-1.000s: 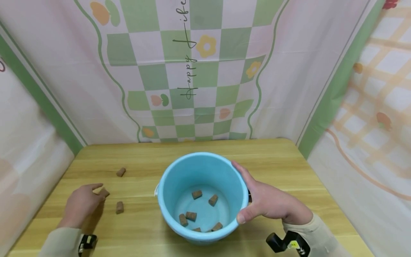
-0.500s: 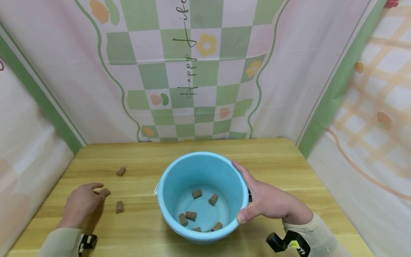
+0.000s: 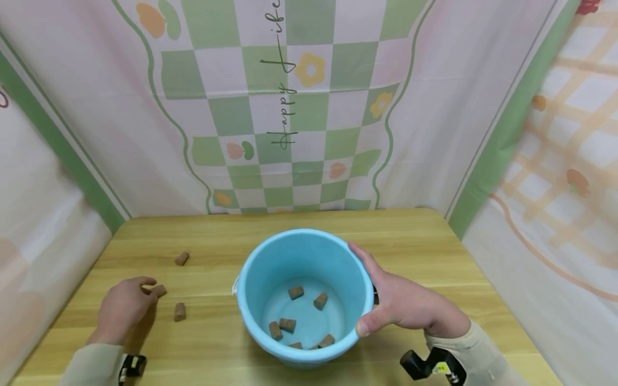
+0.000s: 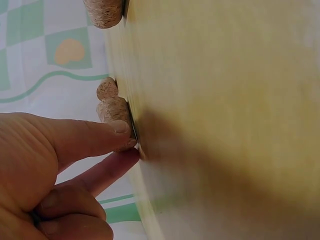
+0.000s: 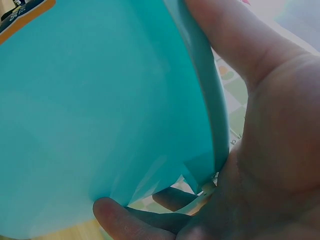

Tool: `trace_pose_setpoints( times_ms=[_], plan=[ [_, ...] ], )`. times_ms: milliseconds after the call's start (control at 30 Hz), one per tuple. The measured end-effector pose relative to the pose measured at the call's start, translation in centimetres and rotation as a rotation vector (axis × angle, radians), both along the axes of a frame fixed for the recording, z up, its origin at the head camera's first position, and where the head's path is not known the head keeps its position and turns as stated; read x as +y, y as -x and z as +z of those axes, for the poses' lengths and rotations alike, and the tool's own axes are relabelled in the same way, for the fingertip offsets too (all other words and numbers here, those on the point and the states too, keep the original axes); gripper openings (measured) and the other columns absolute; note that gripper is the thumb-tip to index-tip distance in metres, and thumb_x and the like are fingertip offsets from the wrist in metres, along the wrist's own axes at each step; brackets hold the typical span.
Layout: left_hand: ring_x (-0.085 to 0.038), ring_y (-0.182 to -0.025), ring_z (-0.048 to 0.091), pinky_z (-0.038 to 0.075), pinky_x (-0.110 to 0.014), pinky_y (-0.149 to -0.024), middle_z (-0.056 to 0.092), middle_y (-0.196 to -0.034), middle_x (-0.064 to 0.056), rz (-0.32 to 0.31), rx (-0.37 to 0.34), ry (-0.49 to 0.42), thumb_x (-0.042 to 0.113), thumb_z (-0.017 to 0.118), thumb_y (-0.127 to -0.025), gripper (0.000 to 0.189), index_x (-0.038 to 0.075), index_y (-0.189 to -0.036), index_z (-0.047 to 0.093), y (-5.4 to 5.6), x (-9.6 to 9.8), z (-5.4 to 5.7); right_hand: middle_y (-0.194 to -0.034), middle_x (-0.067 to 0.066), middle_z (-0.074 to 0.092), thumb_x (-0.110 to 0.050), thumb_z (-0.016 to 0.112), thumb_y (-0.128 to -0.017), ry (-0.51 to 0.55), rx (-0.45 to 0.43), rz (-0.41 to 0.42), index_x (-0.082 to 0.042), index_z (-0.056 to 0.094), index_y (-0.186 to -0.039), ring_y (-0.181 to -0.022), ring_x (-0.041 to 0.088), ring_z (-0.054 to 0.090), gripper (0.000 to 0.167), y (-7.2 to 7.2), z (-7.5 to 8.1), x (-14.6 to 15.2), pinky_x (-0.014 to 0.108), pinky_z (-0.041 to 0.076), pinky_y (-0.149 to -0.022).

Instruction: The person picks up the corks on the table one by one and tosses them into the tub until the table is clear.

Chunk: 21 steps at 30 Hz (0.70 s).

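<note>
At the left of the table my left hand (image 3: 124, 305) pinches a brown cork (image 3: 160, 291) between thumb and a fingertip. The left wrist view shows this cork (image 4: 114, 109) lying on its side at the tabletop, the thumb across its near end. One loose cork (image 3: 182, 258) lies farther back, and another cork (image 3: 179, 311) lies nearer me, to the right of the hand. My right hand (image 3: 407, 301) grips the rim of a light blue bucket (image 3: 304, 257), thumb at the front and fingers along the outer wall. Several corks (image 3: 287, 324) lie on the bucket's floor.
The bucket stands upright at the middle of the wooden table (image 3: 401, 230), its white handle (image 3: 235, 286) hanging at the left side. Patterned cloth (image 3: 309, 134) hangs behind the table and along both sides.
The cork at my left fingertips has turned slightly and shifted a little to the right. The right hand and the bucket have stayed in place.
</note>
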<state>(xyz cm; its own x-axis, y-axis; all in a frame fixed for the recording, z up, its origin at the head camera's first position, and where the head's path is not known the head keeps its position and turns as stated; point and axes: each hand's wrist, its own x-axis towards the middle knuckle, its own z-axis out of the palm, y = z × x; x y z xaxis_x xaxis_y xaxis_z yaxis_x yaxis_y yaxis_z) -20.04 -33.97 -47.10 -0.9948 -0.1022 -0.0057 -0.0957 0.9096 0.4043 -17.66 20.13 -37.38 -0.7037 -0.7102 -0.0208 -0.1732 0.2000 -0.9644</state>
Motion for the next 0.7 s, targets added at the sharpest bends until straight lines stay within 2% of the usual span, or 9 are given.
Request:
trace_pose_setpoints(
  times_ms=[200,367,533,700],
  plan=[
    [-0.039,-0.086,0.064,0.048,-0.053,-0.068,0.07,-0.105,-0.022,0.012,-0.01,-0.008,0.038,0.07,-0.093,0.035,0.005,-0.104,0.074,0.2,0.06,0.31,-0.148,0.022,0.035,-0.01,0.088,-0.075,0.001,0.018,0.0,-0.036,-0.007,-0.158,-0.119,0.043,0.051,0.129,-0.01,-0.04,0.04,0.05,0.05,-0.089],
    [-0.047,-0.093,0.062,0.048,-0.057,-0.072,0.068,-0.108,-0.026,0.008,0.004,-0.009,0.036,0.07,-0.093,0.029,0.009,-0.1,0.075,0.21,0.1,0.26,-0.148,0.022,0.035,-0.009,0.088,-0.075,-0.013,0.019,-0.007,-0.037,-0.007,-0.157,-0.119,0.043,0.051,0.129,-0.04,-0.05,0.03,0.049,0.05,-0.089],
    [-0.051,-0.1,0.06,0.046,-0.06,-0.076,0.067,-0.111,-0.026,0.006,-0.002,-0.026,0.039,0.07,-0.093,0.031,0.009,-0.101,0.076,0.3,-0.05,0.08,-0.148,0.022,0.034,-0.008,0.088,-0.075,-0.003,0.016,-0.005,-0.037,-0.007,-0.157,-0.119,0.043,0.05,0.129,-0.07,-0.02,0.0,0.049,0.05,-0.089],
    [-0.054,-0.111,0.053,0.044,-0.063,-0.083,0.062,-0.123,-0.028,0.025,-0.072,-0.11,0.051,0.064,-0.094,0.048,0.007,-0.111,0.075,0.34,-0.35,0.2,-0.148,0.022,0.035,-0.01,0.088,-0.075,0.0,0.019,-0.003,-0.038,-0.006,-0.157,-0.119,0.043,0.05,0.128,-0.06,-0.02,0.01,0.05,0.049,-0.089]
  ],
)
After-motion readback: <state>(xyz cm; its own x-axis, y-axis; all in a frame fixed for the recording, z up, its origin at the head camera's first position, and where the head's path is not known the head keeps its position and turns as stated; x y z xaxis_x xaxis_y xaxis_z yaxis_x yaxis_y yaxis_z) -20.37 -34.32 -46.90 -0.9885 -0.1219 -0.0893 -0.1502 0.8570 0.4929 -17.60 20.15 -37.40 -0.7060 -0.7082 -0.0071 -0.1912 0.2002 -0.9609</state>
